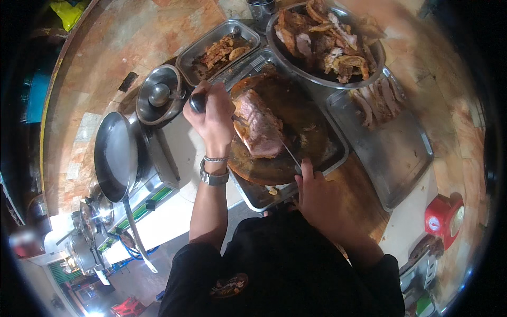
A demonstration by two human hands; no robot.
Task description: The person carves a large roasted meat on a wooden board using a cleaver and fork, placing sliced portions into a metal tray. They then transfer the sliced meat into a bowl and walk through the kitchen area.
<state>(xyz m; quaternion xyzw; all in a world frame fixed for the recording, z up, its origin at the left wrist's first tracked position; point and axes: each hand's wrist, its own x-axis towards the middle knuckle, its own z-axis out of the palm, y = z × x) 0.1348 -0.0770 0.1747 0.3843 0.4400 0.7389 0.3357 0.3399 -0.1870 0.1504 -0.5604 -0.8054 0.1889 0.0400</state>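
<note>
A chunk of cooked meat (259, 128) lies on a round, dark-stained wooden chopping board (305, 115). The board rests in a metal tray (336, 158). My left hand (212, 115) is wrapped around a black handle (197, 103) at the left of the meat; a metal part, perhaps a fork, runs from that fist to the meat's left side. In my right hand (317, 194) is a knife, its thin blade (292, 153) reaching the meat's lower right side. The knife's handle is hidden in my fist.
Beyond the board stands a metal basin (273, 59) heaped with meat pieces (344, 65). Sliced meat (376, 103) lies in a tray (396, 166) at right. A smaller tray (186, 65), a metal bowl (142, 99) and a frying pan (117, 154) stand left; a red scale (443, 218), right.
</note>
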